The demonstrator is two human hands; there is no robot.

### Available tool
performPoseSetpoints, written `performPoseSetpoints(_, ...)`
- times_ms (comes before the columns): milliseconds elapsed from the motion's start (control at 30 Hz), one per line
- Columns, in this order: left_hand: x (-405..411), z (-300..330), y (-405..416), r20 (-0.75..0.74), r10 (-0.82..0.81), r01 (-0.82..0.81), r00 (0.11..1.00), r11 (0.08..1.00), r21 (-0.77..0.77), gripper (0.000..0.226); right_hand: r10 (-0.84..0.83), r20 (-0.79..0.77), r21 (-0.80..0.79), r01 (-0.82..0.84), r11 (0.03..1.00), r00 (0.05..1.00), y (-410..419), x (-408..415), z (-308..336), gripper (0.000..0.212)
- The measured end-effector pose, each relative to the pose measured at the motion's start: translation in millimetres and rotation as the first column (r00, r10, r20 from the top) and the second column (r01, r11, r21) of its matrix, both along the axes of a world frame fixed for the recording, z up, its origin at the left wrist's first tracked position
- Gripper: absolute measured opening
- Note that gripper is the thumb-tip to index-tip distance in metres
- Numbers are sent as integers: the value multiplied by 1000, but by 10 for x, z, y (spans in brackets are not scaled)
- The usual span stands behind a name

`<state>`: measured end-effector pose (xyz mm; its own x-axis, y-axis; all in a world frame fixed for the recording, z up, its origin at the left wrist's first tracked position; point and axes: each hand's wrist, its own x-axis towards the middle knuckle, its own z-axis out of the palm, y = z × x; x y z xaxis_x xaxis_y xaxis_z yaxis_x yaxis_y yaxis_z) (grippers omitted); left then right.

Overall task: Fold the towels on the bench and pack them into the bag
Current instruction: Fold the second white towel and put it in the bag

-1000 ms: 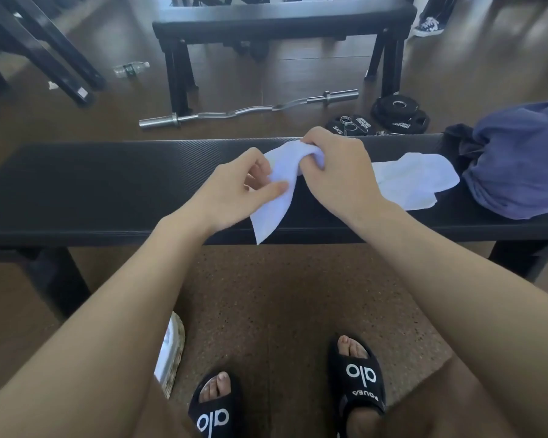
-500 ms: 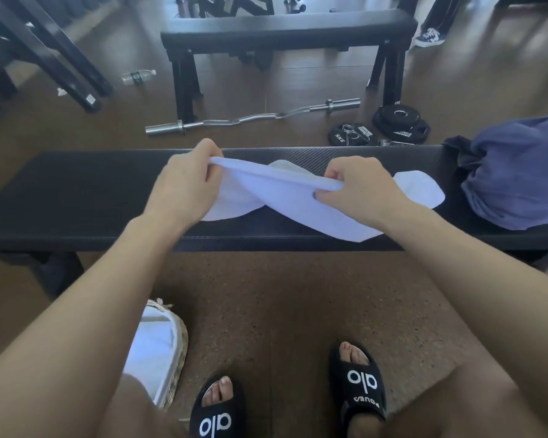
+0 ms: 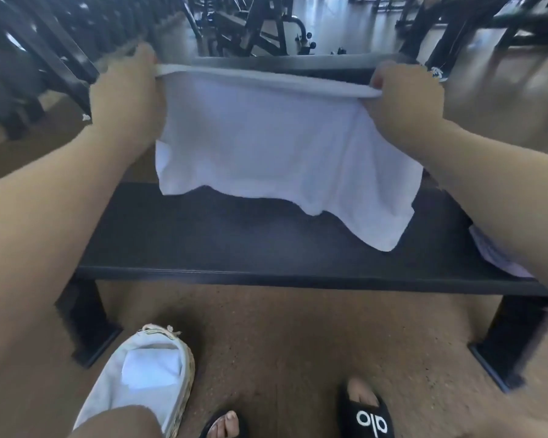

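The left hand [image 3: 125,93] and right hand [image 3: 404,104] are each pinching a top corner of the white towel [image 3: 276,143], stretching its long edge sideways above the desk [image 3: 234,248]; its lower edge is draping onto the desk; the bag [image 3: 146,374] (on the floor) is lying nearer the left hand.

Towel [image 3: 276,147], centre of frame: plain white, no print, with a faint bluish cast in the shaded folds. Bench [image 3: 234,248] across mid-frame: matte black top and black legs, while the floor [image 3: 298,343] in the lower frame is speckled brown. Bag [image 3: 159,374], lower left: white lining with a tan woven rim, holding a white folded towel [image 3: 149,371]; slides [image 3: 367,418], lower right: black with white lettering; a pale patterned cloth [image 3: 494,257] shows at the right edge, its pattern too blurred to read.
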<state>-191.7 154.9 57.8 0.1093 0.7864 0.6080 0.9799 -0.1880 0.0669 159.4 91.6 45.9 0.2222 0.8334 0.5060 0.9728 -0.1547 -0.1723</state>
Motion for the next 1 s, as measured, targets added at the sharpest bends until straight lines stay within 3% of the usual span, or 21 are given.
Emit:
performPoseSetpoints(100, -84, 190, 30, 49, 71, -76, 996, 992, 102, 26, -40, 19, 115, 38, 993, 999, 24, -5, 158, 21)
performPoseSetpoints(233, -259, -86, -113, -1, 43, -42, 999, 990, 134, 19, 16, 47, 87, -20, 996, 999, -154, 50, -62, 16)
performPoseSetpoints(333, -471, -664, -358, -138, -76, 80, 987, 996, 26, 11, 146, 104, -29, -143, 989, 984, -469, 63, -508, 9)
performPoseSetpoints(500, -850, -1520, -843, -355, -219, 128, 909, 956, -263, 33, 268, 217, -349, -182, 919, 939, -1014, 79, -1381, 8)
performPoseSetpoints(733, -1059, -1974, -1098, -457, -352, 158, 817, 899, -409, 29, 243, 222, -420, -132, 898, 944, -1365, 96, -1827, 15)
performPoseSetpoints(867, -1074, -2002, -1174, -408, -355, 141, 841, 873, -468, 12, 201, 150, -469, -109, 877, 968, -1391, 22, -1762, 14)
performPoseSetpoints(1000, -982, -1898, -1209, -266, -347, 84, 899, 735, -673, 48, 199, -25, -610, -172, 774, 980, -1445, -84, -1684, 31)
